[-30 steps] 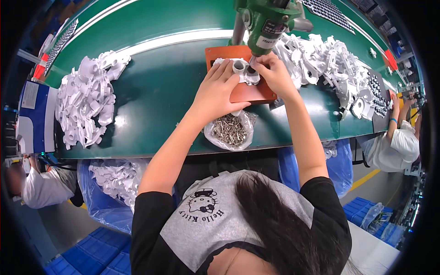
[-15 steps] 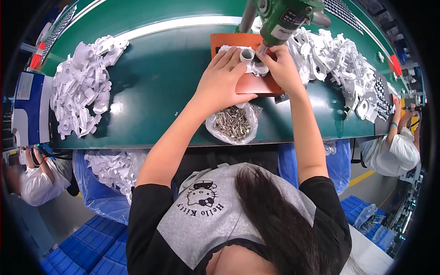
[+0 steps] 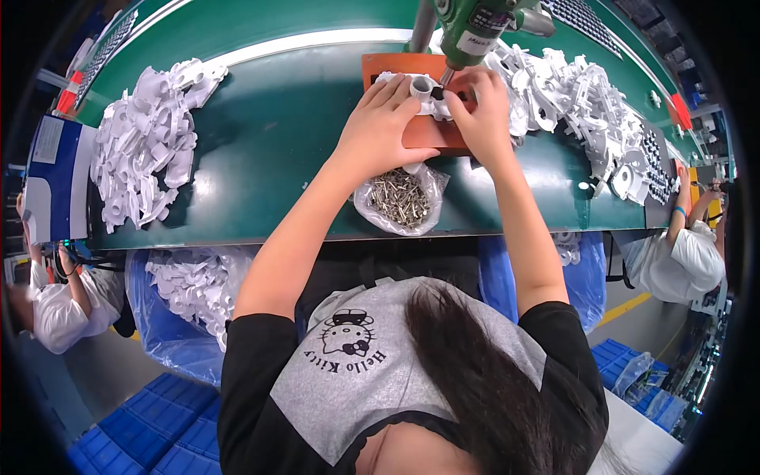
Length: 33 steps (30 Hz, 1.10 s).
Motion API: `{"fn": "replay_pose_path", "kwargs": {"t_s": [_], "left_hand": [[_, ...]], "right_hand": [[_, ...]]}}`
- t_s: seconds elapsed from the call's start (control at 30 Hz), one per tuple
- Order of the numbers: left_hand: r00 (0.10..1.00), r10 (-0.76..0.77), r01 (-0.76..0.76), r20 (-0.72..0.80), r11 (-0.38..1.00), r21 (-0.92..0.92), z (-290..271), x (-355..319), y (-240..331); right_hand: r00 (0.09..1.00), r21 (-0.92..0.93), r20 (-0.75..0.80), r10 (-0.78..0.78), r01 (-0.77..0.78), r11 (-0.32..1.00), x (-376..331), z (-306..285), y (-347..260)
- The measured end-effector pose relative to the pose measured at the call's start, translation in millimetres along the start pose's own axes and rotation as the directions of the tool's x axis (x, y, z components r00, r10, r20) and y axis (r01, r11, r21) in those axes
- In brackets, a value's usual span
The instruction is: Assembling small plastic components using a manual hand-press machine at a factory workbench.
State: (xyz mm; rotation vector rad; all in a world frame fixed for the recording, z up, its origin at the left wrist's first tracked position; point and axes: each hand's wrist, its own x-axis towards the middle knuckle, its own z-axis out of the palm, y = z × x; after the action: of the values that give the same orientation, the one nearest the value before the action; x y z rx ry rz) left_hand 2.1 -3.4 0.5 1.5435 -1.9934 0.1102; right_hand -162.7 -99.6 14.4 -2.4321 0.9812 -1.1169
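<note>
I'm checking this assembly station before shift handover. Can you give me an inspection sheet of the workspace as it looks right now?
Surface: green bench top, with an orange base plate under the work.
Job's things: white plastic part on the orange plate; green powered screwdriver hanging above it; open bag of screws at the near edge.
Clutter: pile of white parts at left; larger pile at right.
Grippers: left hand flat on the part; right hand pinching at the driver tip.
Cables: nothing seen.
Surroundings: blue bags of parts under the bench; blue crates on the floor; seated co-workers at far left and right.
</note>
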Motion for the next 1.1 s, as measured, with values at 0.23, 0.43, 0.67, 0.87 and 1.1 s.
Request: {"fn": "replay_pose_path", "kwargs": {"t_s": [0.23,0.43,0.67,0.87,1.1], "left_hand": [[0.998,-0.010,0.009,-0.056,1.000,-0.025,2,-3,-2],[0.998,-0.002,0.000,-0.059,0.999,-0.034,2,-2,1],[0.999,-0.006,0.005,-0.054,1.000,-0.023,1,-2,2],[0.997,-0.009,0.005,-0.076,0.999,-0.045,1,-2,2],[0.998,-0.008,0.005,-0.063,0.999,-0.048,2,-2,1]], "right_hand": [[0.903,0.103,0.325,-0.283,0.263,0.959,-69,-38,-54],[0.872,-0.024,0.408,-0.272,0.308,0.951,-87,-32,-55],[0.840,-0.106,0.439,-0.318,0.400,0.910,-86,-22,-61],[0.837,-0.105,0.417,-0.354,0.431,0.896,-82,-18,-60],[0.862,0.263,0.488,-0.142,0.010,0.965,-70,-32,-51]]}}
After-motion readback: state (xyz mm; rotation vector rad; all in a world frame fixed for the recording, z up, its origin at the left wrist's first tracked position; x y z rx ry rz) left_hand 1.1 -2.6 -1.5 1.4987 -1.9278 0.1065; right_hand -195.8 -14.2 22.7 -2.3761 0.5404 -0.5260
